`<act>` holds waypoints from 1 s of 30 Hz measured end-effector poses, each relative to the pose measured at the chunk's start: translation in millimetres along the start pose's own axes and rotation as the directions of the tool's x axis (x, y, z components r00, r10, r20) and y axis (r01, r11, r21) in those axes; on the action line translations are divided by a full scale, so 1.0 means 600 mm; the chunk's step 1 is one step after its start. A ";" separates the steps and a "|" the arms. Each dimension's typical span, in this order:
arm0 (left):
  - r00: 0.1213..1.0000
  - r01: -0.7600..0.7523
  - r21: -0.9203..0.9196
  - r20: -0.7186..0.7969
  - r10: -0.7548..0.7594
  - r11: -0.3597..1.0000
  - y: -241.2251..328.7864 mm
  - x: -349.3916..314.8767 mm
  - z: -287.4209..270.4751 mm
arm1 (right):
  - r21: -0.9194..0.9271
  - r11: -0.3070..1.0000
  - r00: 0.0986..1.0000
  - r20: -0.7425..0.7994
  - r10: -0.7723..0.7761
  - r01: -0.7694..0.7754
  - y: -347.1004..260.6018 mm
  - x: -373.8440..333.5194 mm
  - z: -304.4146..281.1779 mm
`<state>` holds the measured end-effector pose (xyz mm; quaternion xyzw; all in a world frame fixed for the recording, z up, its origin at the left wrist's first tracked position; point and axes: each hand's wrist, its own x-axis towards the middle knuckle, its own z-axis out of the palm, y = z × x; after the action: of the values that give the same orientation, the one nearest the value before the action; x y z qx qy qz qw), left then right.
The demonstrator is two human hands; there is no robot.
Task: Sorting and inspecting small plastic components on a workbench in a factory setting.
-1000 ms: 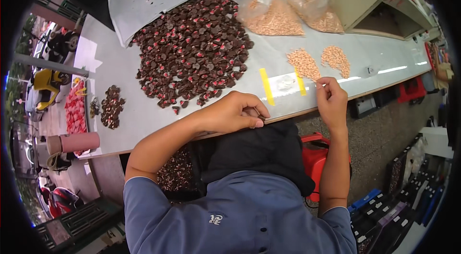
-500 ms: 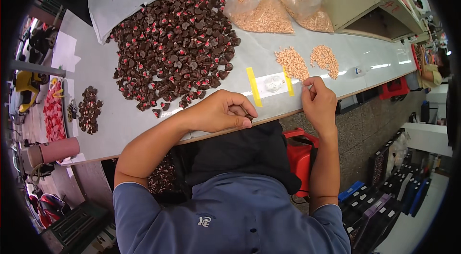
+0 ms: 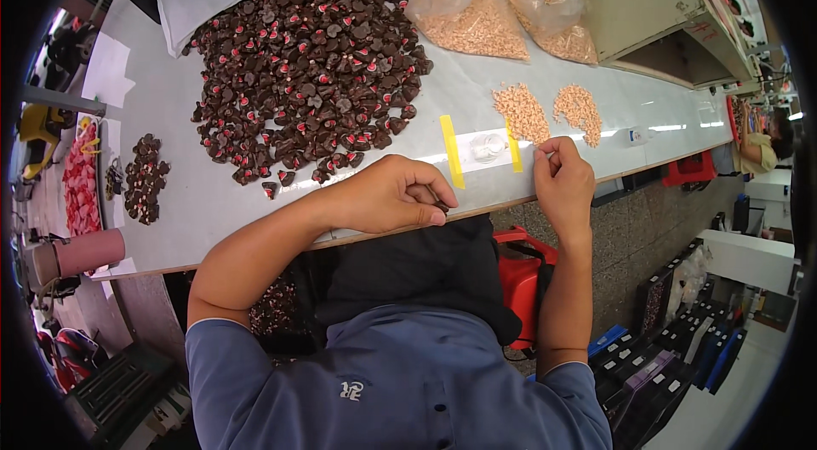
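My left hand (image 3: 400, 197) is curled at the table's front edge. Between its thumb and fingers shows a bit of a small dark brown piece, mostly hidden. My right hand (image 3: 563, 182) has its thumb and forefinger pinched together beside the near end of a small pile of beige bits (image 3: 521, 112); what is in that pinch, if anything, is too small to tell. On the table between and beyond the hands lies a white card (image 3: 473, 152) held by yellow tape strips, with a small clear round thing (image 3: 489, 146) on it. A large heap of dark brown pieces with pink spots (image 3: 311, 67) spreads beyond my left hand.
A second beige pile (image 3: 579, 112) lies right of the first. Clear bags of beige bits (image 3: 477, 24) stand behind, beside a pale metal cabinet (image 3: 647, 16). Farther left are a smaller dark pile (image 3: 146, 180) and a pink cylinder (image 3: 89, 254). A red stool (image 3: 521, 284) stands below the table.
Both hands keep nearly the same pose and place over the table. The whole view has shifted slightly, with the table's left side now farther left and higher.
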<state>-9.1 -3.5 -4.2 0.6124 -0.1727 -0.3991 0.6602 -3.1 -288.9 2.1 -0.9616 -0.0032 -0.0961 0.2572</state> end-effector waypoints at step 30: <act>0.985 0.165 -0.231 -0.005 -0.171 0.959 0.013 -0.001 -0.002 | 0.284 0.803 0.839 -0.007 -0.544 0.524 -0.146 -0.082 0.015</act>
<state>-6.3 -2.8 3.0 0.5491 -0.0645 -0.4634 0.6925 -54.8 -206.3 28.8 -0.8794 -0.2964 -0.1274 0.3500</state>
